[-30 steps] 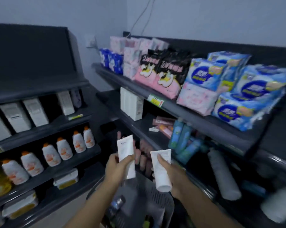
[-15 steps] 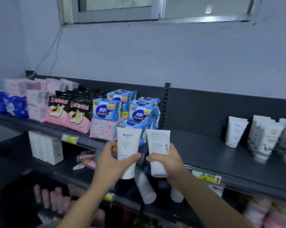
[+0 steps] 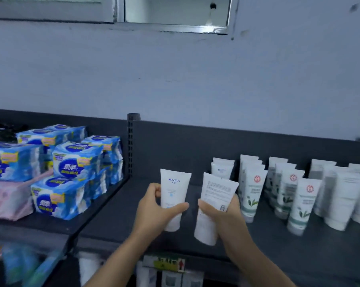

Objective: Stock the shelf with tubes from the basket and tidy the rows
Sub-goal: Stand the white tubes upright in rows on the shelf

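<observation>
Pale blue wall (image 3: 175, 79) and the lower edge of a metal-framed window (image 3: 175, 11) rise behind a dark grey shelf (image 3: 117, 220), where a person holds up two tubes side by side. The left hand (image 3: 154, 210) grips a white tube (image 3: 174, 189) cap-down, thumb across its front and fingers curled round its far edge, blue print facing the camera. The right hand (image 3: 226, 216) clasps a second white tube (image 3: 216, 193), also cap-down and leaning slightly right, its fine-print back and barcode showing. Both tubes hang over a bare stretch of the shelf, close together but apart.

Just behind the second tube stands a short row of matching white tubes (image 3: 221, 168). To their right, rows of leaf-printed tubes (image 3: 251, 191) with red round marks stand upright on their caps, and further plain tubes beyond them are blurred.

Left of a perforated upright post (image 3: 131, 146), stacked blue packs (image 3: 71, 162) sit beside pink packs (image 3: 7, 195). A green and yellow price label (image 3: 166, 263) is fixed to the shelf's front edge below the hands.
</observation>
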